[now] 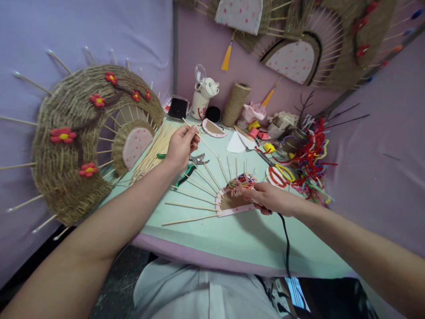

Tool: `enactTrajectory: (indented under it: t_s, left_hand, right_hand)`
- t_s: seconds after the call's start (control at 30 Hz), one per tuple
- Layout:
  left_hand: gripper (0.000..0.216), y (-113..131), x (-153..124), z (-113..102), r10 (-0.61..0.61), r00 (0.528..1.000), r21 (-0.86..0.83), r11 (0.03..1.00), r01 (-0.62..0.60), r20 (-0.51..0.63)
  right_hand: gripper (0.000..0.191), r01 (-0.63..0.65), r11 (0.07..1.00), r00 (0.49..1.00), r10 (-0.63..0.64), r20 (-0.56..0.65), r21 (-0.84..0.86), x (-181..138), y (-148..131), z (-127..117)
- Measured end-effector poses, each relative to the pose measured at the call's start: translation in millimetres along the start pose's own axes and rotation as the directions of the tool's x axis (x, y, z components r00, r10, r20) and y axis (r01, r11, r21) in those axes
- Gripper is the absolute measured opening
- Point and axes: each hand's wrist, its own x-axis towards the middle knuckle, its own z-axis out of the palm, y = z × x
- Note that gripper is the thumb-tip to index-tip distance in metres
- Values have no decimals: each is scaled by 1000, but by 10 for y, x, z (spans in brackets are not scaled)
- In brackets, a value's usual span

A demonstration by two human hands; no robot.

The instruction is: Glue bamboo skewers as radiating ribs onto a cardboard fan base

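My left hand (182, 145) pinches a thin wooden stick (212, 149) near its far end. That stick slants down to the right toward the curved edge of a cardboard half-circle (229, 202) with white, pink-dotted trim. Several other sticks (191, 206) fan out from the same curved edge. In my right hand (268, 197) is a hot glue gun (241, 182) with a colourful pattern, held over the half-circle; a black cord (286, 241) trails from it. My fingers partly cover the glue gun. Green-handled pruning shears (186, 173) lie under and beside my left hand.
A bundle of loose sticks (154, 153) lies at the left, by a twine-wrapped fan (71, 133) with red flowers. Scissors (277, 170) and tangled red pipe cleaners (314, 159) are at the right. A twine spool (235, 104) and a white jar (202, 99) stand at the back.
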Motion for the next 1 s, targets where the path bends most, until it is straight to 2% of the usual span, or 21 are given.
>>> enactTrajectory:
  t_s: [0.4, 1.0]
  left_hand:
    - [27, 13, -9, 8, 2, 1000, -11, 1000, -1, 10]
    - [27, 10, -14, 18, -12, 1000, 42, 999, 12, -2]
  right_hand:
    - [59, -21, 1000, 1000, 21, 5, -13, 44, 77, -7]
    - [55, -46, 999, 999, 46, 29, 5, -73, 18, -11]
